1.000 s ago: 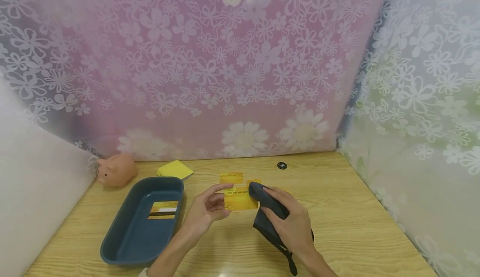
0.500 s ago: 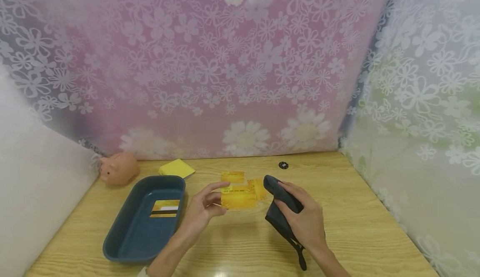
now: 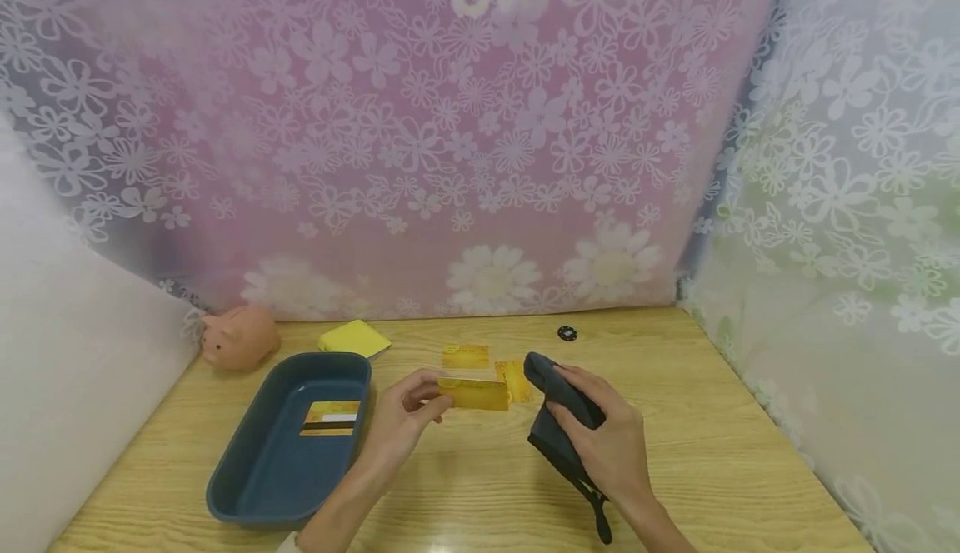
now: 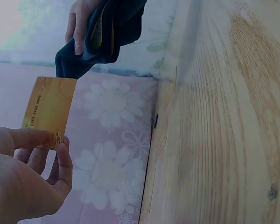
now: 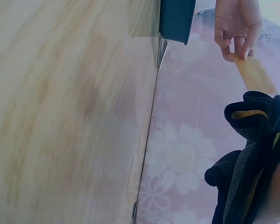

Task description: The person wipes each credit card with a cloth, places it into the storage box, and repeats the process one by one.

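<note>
My left hand [image 3: 405, 411] pinches a gold bank card [image 3: 476, 395] by its left end, above the table. In the left wrist view, the card [image 4: 50, 109] shows embossed digits, with a finger over its lower part and the thumb tip at its edge. To the right, my right hand [image 3: 611, 432] grips a bunched dark cloth [image 3: 558, 407] with a strap loop hanging down. A gap separates cloth and card in the head view. Folds of the cloth [image 5: 245, 154] show yellowish inside in the right wrist view. Two more gold cards lie behind, one flat [image 3: 465, 356] and one turned sideways [image 3: 516, 380].
A blue tray [image 3: 258, 478] stands at left with one card [image 3: 330, 417] inside, stripe side up. Behind it are a piggy bank [image 3: 242, 338] and a yellow notebook [image 3: 354, 337]. A black chip [image 3: 567, 333] lies at the back. Curtains hang behind and at right.
The cloth has come off the card's right end and moved right with my right hand. The card in my left hand has tilted, so its face looks narrower.
</note>
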Available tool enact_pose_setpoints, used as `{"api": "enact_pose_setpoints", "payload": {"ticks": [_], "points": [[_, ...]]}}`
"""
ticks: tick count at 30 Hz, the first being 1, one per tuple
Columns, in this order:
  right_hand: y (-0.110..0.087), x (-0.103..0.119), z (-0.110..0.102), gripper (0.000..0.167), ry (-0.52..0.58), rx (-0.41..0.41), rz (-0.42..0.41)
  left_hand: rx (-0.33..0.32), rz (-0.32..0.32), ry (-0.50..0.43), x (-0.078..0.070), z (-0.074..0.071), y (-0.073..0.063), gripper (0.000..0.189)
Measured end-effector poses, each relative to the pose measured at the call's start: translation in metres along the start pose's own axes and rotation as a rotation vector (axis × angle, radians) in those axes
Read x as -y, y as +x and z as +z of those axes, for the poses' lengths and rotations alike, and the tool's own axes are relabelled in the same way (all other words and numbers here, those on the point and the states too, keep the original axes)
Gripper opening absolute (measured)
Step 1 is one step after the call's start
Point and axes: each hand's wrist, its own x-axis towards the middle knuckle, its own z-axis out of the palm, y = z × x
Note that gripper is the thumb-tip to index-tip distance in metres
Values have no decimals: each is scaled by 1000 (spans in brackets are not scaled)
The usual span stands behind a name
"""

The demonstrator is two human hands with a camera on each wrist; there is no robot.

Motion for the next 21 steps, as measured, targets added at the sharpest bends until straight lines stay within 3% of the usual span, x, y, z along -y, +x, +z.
{"api": "enact_pose_setpoints", "payload": {"ticks": [5, 9, 13, 21], "points": [[0, 0, -1, 52, -10, 5, -10, 43, 61, -49, 1, 3, 1, 11], [0, 2, -2, 53, -11, 3, -17, 28, 90, -70, 3, 4, 1, 11], [-1, 3, -2, 52, 2, 9, -15, 1, 83, -57, 5, 5, 2, 21], [0, 4, -2, 51, 6, 12, -7, 81, 84, -96, 4, 5, 1, 27]]}}
